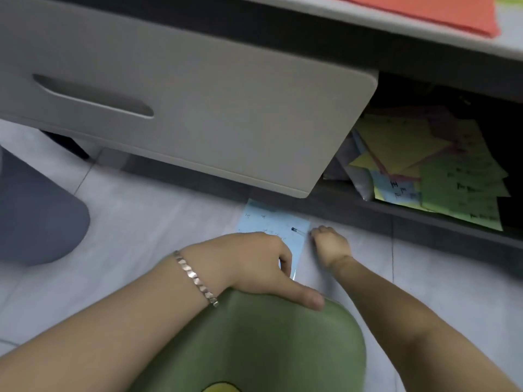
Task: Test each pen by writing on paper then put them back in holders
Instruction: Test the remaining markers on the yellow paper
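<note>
paper (271, 222) on floor (141, 216), pen (297, 231) on paper

Soft, fairly dim light from overhead leaves a dark band of shadow under the drawer front (215, 120) and near-blackness in the open compartment (506, 131) to its right, while the whole view is slightly blurred and straight edges bow toward the corners.

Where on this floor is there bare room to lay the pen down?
Bare tile left of the paper, between grey base and left hand; also right of the right hand, up to the shelf edge. Crowded: shelf, full of coloured sheets.
</note>
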### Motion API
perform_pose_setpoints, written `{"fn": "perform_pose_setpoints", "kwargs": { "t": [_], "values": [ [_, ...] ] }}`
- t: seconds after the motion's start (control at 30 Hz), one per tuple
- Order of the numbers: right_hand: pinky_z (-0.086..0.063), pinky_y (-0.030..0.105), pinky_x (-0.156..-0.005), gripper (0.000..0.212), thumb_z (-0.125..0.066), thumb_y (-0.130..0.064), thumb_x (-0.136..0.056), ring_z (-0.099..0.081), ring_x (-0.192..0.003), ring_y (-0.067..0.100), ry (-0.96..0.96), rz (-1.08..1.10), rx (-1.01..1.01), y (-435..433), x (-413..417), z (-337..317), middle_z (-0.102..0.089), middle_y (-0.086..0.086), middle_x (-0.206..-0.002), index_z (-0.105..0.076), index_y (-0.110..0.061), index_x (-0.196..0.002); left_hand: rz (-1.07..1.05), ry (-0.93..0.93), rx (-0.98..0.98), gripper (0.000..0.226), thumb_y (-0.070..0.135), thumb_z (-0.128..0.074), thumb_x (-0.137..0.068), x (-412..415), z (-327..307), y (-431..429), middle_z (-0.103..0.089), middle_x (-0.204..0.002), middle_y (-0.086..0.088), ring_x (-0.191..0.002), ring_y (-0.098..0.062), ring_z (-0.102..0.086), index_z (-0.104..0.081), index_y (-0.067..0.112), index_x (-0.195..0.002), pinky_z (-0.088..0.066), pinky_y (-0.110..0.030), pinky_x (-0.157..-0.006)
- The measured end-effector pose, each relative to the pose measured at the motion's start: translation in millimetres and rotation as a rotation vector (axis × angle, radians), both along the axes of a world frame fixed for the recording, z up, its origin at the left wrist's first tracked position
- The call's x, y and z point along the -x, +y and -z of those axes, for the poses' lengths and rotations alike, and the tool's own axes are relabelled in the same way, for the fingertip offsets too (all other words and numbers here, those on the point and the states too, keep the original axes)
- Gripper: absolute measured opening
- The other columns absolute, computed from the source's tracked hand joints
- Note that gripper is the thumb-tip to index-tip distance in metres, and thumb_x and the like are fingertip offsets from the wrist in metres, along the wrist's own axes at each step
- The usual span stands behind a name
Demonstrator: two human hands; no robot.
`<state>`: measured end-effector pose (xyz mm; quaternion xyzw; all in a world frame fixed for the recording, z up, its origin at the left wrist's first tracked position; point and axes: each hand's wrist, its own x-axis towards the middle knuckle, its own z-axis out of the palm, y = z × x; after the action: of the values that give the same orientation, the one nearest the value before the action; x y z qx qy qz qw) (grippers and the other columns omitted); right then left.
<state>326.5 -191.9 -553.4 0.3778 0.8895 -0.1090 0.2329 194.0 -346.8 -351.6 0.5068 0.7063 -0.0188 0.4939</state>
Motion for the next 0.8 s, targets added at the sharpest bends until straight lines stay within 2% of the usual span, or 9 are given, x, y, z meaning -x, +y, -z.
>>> {"fn": "perform_pose_setpoints", "kwargs": {
  "t": [0.1, 0.17, 0.23, 0.33, 0.43, 0.53, 0.63, 0.7, 0.8],
  "values": [
    [-0.041, 0.031, -0.085, 0.030, -0.039, -0.003, -0.091, -0.048, -0.114, 0.028, -0.027, 0.024, 0.031, -4.6, -1.5, -6.3, -0.053, 0.013, -0.122, -0.045, -0.006, -0.120, -0.012, -0.019, 0.003, 0.059, 0.082, -0.058, -0.054, 0.9, 0.4, -0.3, -0.054, -0.088, 0.020, -0.082, 0.003, -0.052, -0.061, 0.037, -0.091, -0.046, -0.024, -0.077],
    [-0.041, 0.030, -0.086, 0.031, -0.043, -0.004, -0.088, -0.047, -0.115, 0.027, 0.008, 0.024, 0.063, -1.1, 0.0, -15.2, -0.052, 0.011, -0.121, -0.051, -0.008, -0.118, -0.019, -0.022, -0.010, 0.058, 0.081, -0.059, -0.056, 0.9, 1.1, -0.4, -0.054, -0.089, 0.020, -0.082, 0.003, -0.051, -0.061, 0.036, -0.092, -0.045, -0.023, -0.076],
    [-0.042, 0.027, -0.080, 0.025, -0.048, -0.006, -0.085, -0.050, -0.110, 0.027, 0.071, 0.043, 0.138, 2.6, 0.5, -33.0, -0.053, 0.009, -0.113, -0.058, -0.010, -0.108, -0.021, -0.006, -0.025, 0.057, 0.080, -0.060, -0.057, -0.2, 2.3, -0.6, -0.054, -0.090, 0.019, -0.083, 0.001, -0.051, -0.061, 0.035, -0.093, -0.046, -0.023, -0.077],
    [-0.035, 0.026, -0.062, 0.006, -0.049, -0.011, -0.083, -0.054, -0.096, 0.025, 0.127, 0.034, 0.228, -5.3, -8.9, -88.6, -0.049, 0.003, -0.095, -0.055, -0.012, -0.085, 0.031, 0.056, -0.023, 0.061, 0.080, -0.057, -0.060, -2.2, -5.5, -2.2, -0.056, -0.093, 0.016, -0.088, -0.005, -0.053, -0.060, 0.031, -0.095, -0.045, -0.025, -0.079],
    [-0.038, 0.028, -0.064, 0.009, -0.050, -0.016, -0.086, -0.056, -0.087, 0.025, 0.234, -0.001, 0.186, -22.9, -22.8, -160.7, -0.055, 0.005, -0.100, -0.054, -0.009, -0.081, 0.115, 0.194, -0.110, 0.064, 0.079, -0.045, -0.072, -2.8, -21.6, -2.7, -0.061, -0.093, 0.006, -0.086, -0.014, -0.054, -0.060, 0.021, -0.094, -0.039, -0.027, -0.071],
    [-0.042, 0.031, -0.065, 0.019, -0.047, -0.023, -0.090, -0.057, -0.079, 0.029, 0.367, 0.043, 0.190, -44.7, -29.5, -234.9, -0.051, 0.004, -0.097, -0.057, -0.008, -0.083, 0.008, 0.275, -0.273, 0.045, 0.051, -0.034, -0.095, -7.9, -62.4, 3.4, -0.062, -0.095, -0.003, -0.088, -0.021, -0.055, -0.058, 0.014, -0.091, -0.037, -0.029, -0.069],
    [-0.050, 0.038, -0.061, 0.042, -0.038, -0.039, -0.084, -0.058, -0.066, 0.030, 0.519, 0.119, 0.155, -60.5, -33.9, -312.6, -0.055, 0.005, -0.089, -0.064, -0.006, -0.083, -0.199, 0.344, -0.442, 0.025, 0.032, -0.037, -0.097, -9.5, -132.1, 17.7, -0.064, -0.095, -0.001, -0.087, -0.021, -0.057, -0.057, 0.017, -0.095, -0.035, -0.027, -0.064],
    [-0.052, 0.037, -0.058, 0.031, -0.046, -0.034, -0.084, -0.058, -0.062, 0.019, 0.624, 0.188, 0.147, -63.9, -34.4, -365.4, -0.058, 0.001, -0.083, -0.067, -0.012, -0.084, -0.294, 0.366, -0.522, 0.019, 0.029, -0.039, -0.096, -8.4, -181.6, 26.3, -0.064, -0.092, 0.003, -0.084, -0.020, -0.058, -0.055, 0.019, -0.098, -0.038, -0.028, -0.065],
    [-0.050, 0.026, -0.063, 0.031, -0.044, -0.039, -0.084, -0.056, -0.075, 0.008, 0.766, 0.273, 0.126, -44.3, -25.2, -450.3, -0.062, -0.009, -0.079, -0.069, -0.021, -0.087, -0.390, 0.318, -0.603, 0.020, 0.024, -0.042, -0.095, 0.9, -258.9, 50.3, -0.063, -0.096, 0.004, -0.084, -0.018, -0.058, -0.054, 0.022, -0.110, -0.042, -0.029, -0.072]
  ]
}}
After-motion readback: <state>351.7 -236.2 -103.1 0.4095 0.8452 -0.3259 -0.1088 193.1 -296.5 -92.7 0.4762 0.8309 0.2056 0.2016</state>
